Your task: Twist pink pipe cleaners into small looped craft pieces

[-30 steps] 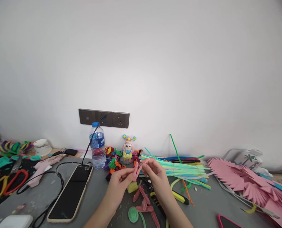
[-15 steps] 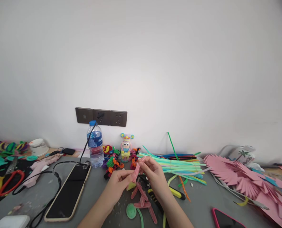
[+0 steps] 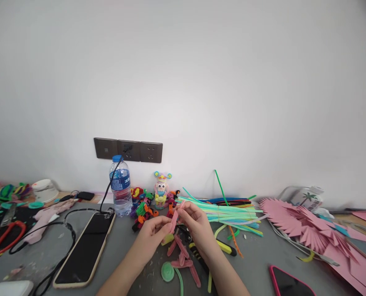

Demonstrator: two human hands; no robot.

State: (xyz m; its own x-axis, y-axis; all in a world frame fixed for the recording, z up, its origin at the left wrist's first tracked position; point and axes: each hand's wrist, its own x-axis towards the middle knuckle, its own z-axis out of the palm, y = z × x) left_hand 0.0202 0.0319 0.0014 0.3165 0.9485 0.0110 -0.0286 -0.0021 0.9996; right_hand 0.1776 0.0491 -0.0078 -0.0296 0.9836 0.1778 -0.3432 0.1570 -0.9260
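Between my hands is a folded pink pipe cleaner, tilted up toward the right. My left hand pinches its lower end, and my right hand grips it near the top, fingers closed. Just below lie several pink pipe cleaner pieces bent into narrow loops. A green coiled disc with a loose tail sits beside them. Yellow-and-black pliers lie partly hidden under my right wrist. A small yellow piece shows beneath my left fingers.
Pipe cleaners lie bundled behind my right hand. A figurine and a water bottle stand near the wall. A phone with a cable lies left, a pink-cased phone right. Folded pink paper spreads far right; scissors lie far left.
The view has shifted slightly, so everything sits a little further left. Both hands still hold the pink pipe cleaner, with only small changes in the fingers.
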